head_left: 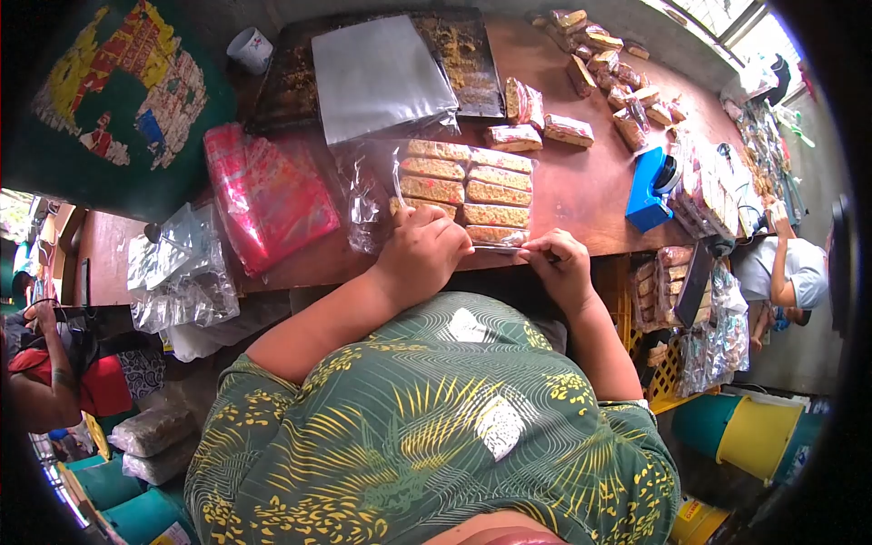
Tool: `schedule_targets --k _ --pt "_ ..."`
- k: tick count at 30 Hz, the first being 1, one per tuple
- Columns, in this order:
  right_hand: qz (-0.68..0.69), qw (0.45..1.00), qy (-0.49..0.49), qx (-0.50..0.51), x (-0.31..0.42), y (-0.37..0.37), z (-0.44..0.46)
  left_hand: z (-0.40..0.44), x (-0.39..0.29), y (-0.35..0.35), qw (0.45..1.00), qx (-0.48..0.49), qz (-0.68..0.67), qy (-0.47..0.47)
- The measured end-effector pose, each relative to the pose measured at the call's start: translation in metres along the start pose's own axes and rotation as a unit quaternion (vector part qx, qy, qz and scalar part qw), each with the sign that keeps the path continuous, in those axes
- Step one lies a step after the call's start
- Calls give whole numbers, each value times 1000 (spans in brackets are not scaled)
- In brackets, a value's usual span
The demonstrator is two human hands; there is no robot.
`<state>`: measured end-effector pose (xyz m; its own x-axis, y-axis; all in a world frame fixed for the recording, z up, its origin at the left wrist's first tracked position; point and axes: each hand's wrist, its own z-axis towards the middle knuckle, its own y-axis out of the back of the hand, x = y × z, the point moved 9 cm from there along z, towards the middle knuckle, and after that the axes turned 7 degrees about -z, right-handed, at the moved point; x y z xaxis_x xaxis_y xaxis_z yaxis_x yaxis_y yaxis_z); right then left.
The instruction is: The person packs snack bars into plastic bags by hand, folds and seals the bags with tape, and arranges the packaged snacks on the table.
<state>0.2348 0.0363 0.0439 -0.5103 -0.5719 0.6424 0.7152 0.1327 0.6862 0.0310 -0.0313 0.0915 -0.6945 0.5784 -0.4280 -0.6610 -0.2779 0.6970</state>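
A clear plastic bag (497,195) lies at the table's front edge, packed with golden-brown bread or cake slices in two columns. My left hand (422,250) is closed over its lower left part, fingers bent, hiding the slices beneath. At the lower right corner, the fingertips of my right hand (559,263) pinch the bag's near edge. Loose film of the bag spreads out to the left. Just behind it, individually wrapped slices (514,137) sit on the table, and a stack of clear plastic sheets or bags (381,77) rests on a dark baking tray (286,91).
A pink plastic pack (270,195) and clear bags (182,263) lie left. A blue tape dispenser (649,189) stands right, near packed bags (704,186). Many wrapped slices (627,86) are heaped at the back. Other people (786,263) are at both sides.
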Motion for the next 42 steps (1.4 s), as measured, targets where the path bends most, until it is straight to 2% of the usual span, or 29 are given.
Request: schedule_targets --k 3,6,9,18,20,21,24,28,33,37,40,41,42 --pt "66 997 -46 -15 -13 -4 -3 2 6 -5 999 15 7 39" --pt "109 986 -126 5 -26 -10 -5 7 5 -6 997 37 13 69" --pt "141 976 -161 26 -32 -17 -4 12 5 -7 995 53 24 81" --pt "129 970 -194 62 -26 -14 9 20 13 -13 986 94 28 135" --pt "174 958 -216 78 -31 -20 9 22 16 -14 985 95 20 141" --pt "195 950 -228 84 -35 -22 8 23 15 -15 986 100 13 134" --pt "142 968 -181 104 -36 -22 14 25 17 -15 987 117 -12 105" --pt "177 962 -186 97 -33 -21 15 25 21 -18 983 164 -13 83" --pt "182 949 -237 104 -32 -16 14 26 23 -20 985 165 -16 42" --pt "195 944 -246 103 -36 -17 13 27 21 -20 984 171 -1 58" --pt "61 970 -216 89 -34 15 15 26 24 -24 982 179 0 59" --pt "4 993 -113 -18 -38 40 19 26 24 -24 982 180 -4 58" --pt "-53 989 -91 -100 -31 77 23 26 24 -24 982 181 -7 57"
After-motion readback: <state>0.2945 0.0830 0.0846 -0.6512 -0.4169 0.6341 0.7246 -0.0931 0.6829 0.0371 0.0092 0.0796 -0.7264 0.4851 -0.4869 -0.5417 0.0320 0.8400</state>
